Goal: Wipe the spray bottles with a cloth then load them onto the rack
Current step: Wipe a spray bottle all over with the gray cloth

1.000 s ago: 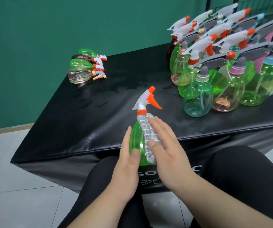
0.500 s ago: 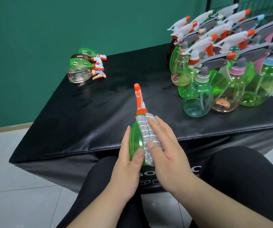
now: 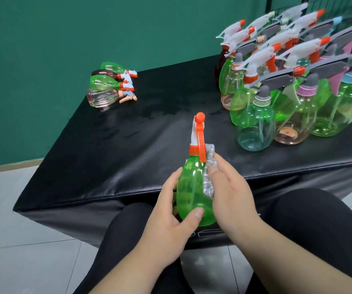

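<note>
Wall (image 3: 86,28): green, behind the table.
Floor (image 3: 33,262): pale tiles, around and below the table.
Table (image 3: 128,155): black padded top, directly in front of the seated person's knees (image 3: 310,230).
Rack (image 3: 340,5): black wire grid, only partly in view at the upper right, behind the table.
Standing bottles (image 3: 255,128): dense upright cluster on the right half of the table; green, pink, teal and brown bodies.
Lying bottles (image 3: 105,85): four on their sides at the far left corner, side by side, nozzles pointing right.
Green spray bottle (image 3: 192,187): held upright above the near table edge, between both hands; orange trigger facing the camera.
Left hand (image 3: 168,228): grips the lower body of the bottle, thumb across the front.
Right hand (image 3: 232,196): holds the cloth against the bottle's right side, thumb on the fabric.
Cloth (image 3: 209,172): grey-white, bunched, running from the bottle's neck down its shoulder.
</note>
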